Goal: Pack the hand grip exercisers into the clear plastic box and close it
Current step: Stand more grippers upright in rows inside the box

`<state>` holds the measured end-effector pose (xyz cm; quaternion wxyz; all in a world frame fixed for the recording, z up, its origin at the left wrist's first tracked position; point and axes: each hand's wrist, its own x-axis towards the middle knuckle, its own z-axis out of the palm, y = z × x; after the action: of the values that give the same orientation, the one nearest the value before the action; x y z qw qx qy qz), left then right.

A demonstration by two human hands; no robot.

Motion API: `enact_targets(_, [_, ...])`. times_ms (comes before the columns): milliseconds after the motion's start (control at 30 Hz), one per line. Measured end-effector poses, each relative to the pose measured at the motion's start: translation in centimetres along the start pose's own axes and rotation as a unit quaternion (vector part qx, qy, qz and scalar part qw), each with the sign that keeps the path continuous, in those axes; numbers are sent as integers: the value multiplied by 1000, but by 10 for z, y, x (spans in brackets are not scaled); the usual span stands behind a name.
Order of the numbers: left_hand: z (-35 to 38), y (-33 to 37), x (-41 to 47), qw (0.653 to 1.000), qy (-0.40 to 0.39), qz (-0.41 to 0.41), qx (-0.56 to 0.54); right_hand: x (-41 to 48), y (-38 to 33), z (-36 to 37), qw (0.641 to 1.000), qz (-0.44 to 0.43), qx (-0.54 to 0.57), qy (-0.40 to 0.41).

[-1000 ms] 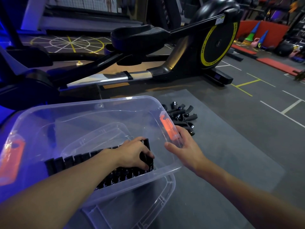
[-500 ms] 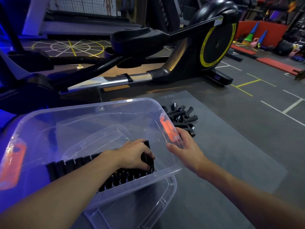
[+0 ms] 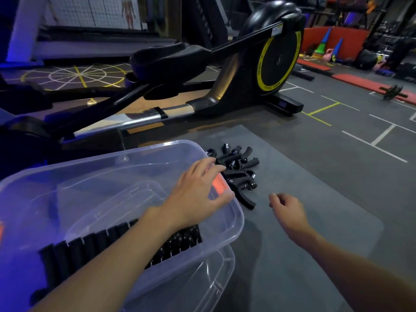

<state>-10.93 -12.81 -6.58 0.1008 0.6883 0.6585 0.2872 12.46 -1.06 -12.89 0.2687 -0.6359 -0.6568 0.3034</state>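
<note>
The clear plastic box (image 3: 234, 224) sits tilted at the lower left, with a row of black hand grip exercisers (image 3: 74, 253) packed along its near side. My left hand (image 3: 198, 194) reaches over the box's right rim, fingers apart and empty, with its fingertips at the pile of loose black exercisers (image 3: 238, 170) on the mat. My right hand (image 3: 288, 212) hovers above the mat to the right of the box, fingers loosely curled, holding nothing. The box's clear lid (image 3: 202, 282) lies under the box at the front.
A grey mat (image 3: 315, 210) covers the floor under the box and the pile. A black exercise machine with a yellow-ringed flywheel (image 3: 276, 61) stands close behind. Red mats, cones and a weight plate lie at the far right.
My left hand has left the packed row and moved up and right over the box rim toward the loose pile. My right hand has let go of the box's right edge and moved right.
</note>
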Motion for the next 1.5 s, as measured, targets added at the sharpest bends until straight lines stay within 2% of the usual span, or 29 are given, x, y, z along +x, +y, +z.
enact_targets(233, [5, -7, -1, 1000, 5, -11, 16, 24, 26, 62, 997, 34, 50, -52])
enact_targets(367, [3, -8, 2, 1000, -1, -13, -8, 35, 37, 91, 996, 47, 18, -72])
enact_targets(500, [3, -12, 4, 1000, -4, -13, -15, 35, 48, 104, 998, 25, -46, -39])
enact_targets(833, [2, -12, 3, 1000, -7, -9, -27, 32, 48, 103, 991, 14, -118, -59])
enact_targets(967, [1, -11, -1, 999, -12, -9, -28, 19, 52, 96, 986, -25, -147, -68])
enact_targets(1267, [-1, -12, -1, 999, -28, -9, -28, -1, 27, 66, 997, -76, 2, -23])
enact_targets(1500, [-17, -1, -7, 997, -51, -30, -47, -13, -9, 11, 991, -132, 19, 3])
